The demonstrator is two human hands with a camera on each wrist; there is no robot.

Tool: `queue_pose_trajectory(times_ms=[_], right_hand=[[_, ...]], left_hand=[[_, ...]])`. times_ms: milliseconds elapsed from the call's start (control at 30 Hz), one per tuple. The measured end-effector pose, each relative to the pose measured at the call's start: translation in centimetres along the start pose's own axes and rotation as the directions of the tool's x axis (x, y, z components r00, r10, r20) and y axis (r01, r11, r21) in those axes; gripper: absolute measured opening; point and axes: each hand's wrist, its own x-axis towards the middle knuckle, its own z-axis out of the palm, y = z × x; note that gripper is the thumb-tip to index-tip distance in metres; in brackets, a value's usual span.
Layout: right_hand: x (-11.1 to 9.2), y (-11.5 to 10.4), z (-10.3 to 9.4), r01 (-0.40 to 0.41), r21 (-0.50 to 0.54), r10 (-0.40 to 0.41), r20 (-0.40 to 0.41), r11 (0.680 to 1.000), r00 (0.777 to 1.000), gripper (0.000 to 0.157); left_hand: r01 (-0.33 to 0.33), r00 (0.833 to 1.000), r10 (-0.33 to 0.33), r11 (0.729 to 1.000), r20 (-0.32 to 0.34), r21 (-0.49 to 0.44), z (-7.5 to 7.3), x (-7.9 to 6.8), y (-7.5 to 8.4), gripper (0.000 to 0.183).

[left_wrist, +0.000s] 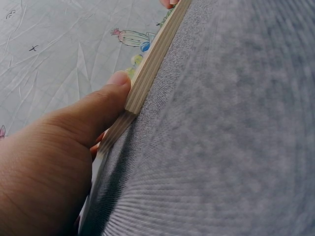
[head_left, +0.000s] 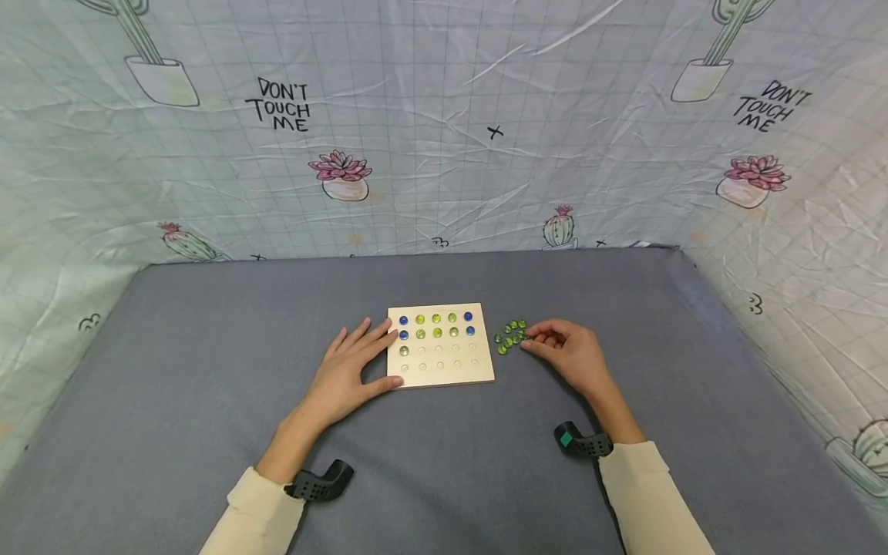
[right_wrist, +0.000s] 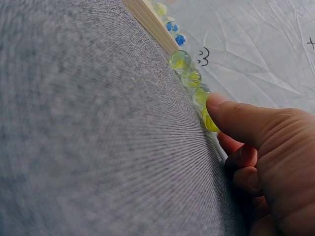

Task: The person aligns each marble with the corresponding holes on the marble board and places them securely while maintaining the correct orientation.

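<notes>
A pale wooden board with rows of round hollows lies on the grey cloth. Blue marbles sit at both ends of its two back rows, with yellow-green marbles between them. One green marble fills the left hollow of the third row. My left hand rests spread at the board's left side, thumb at the near corner. Right of the board is a loose cluster of green marbles. My right hand pinches a yellow-green marble at the cluster's right edge, thumb and forefinger about it.
Grey cloth covers the table. A printed white sheet hangs behind and along both sides. Each wrist wears a black camera band, the left one and the right one.
</notes>
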Motion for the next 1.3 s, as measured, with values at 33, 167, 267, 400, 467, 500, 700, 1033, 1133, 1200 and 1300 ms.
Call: queue_pose_trajectory(times_ms=[33,167,267,400,467,500,700,1033,1133,1200,1300], right_hand=[[0.01,0.02,0.02,-0.002,0.001,0.002,0.002,1.000,1.000,0.016],[0.02,0.05,0.10,-0.003,0.001,0.003,0.009,1.000,1.000,0.016],[0.01,-0.01,0.13,0.002,-0.001,-0.002,0.020,1.000,1.000,0.017],[0.03,-0.02,0.16,0.012,-0.010,-0.011,0.035,1.000,0.999,0.017],[0.05,0.00,0.16,0.017,-0.017,-0.016,0.040,1.000,0.999,0.018],[0.06,0.01,0.15,0.018,-0.020,-0.017,0.041,1.000,0.999,0.018],[0.11,-0.03,0.12,0.021,-0.033,-0.019,0.048,0.999,0.999,0.019],[0.14,-0.15,0.09,0.020,-0.056,-0.017,0.051,0.998,0.999,0.020],[0.11,-0.07,0.12,0.025,-0.059,-0.023,0.047,0.998,0.999,0.020],[0.08,-0.01,0.15,0.027,-0.058,-0.025,0.044,0.998,0.999,0.020],[0.05,0.04,0.19,0.032,-0.054,-0.030,0.037,0.998,0.999,0.020]], left_hand=[[0.000,1.000,0.000,1.000,-0.001,-0.001,0.01,-0.01,-0.01,0.076],[-0.004,1.000,0.004,1.000,-0.006,0.000,0.01,-0.02,0.00,0.076],[-0.006,1.000,0.006,1.000,-0.008,-0.002,-0.03,-0.02,0.04,0.076],[0.001,1.000,-0.001,1.000,-0.002,-0.001,-0.01,-0.03,0.03,0.076],[0.001,1.000,-0.001,1.000,-0.001,0.001,-0.01,-0.02,0.02,0.077],[0.003,1.000,-0.003,1.000,0.001,0.001,-0.02,-0.02,0.03,0.077],[0.011,1.000,-0.011,1.000,0.017,0.001,-0.01,0.01,0.02,0.076],[0.014,1.000,-0.013,1.000,0.021,-0.002,-0.09,0.00,0.08,0.076],[0.012,1.000,-0.012,1.000,0.020,-0.002,-0.02,-0.02,0.01,0.076],[0.012,1.000,-0.012,1.000,0.021,-0.004,0.02,-0.04,-0.04,0.075],[0.012,1.000,-0.012,1.000,0.017,-0.007,0.03,-0.04,-0.03,0.076]])
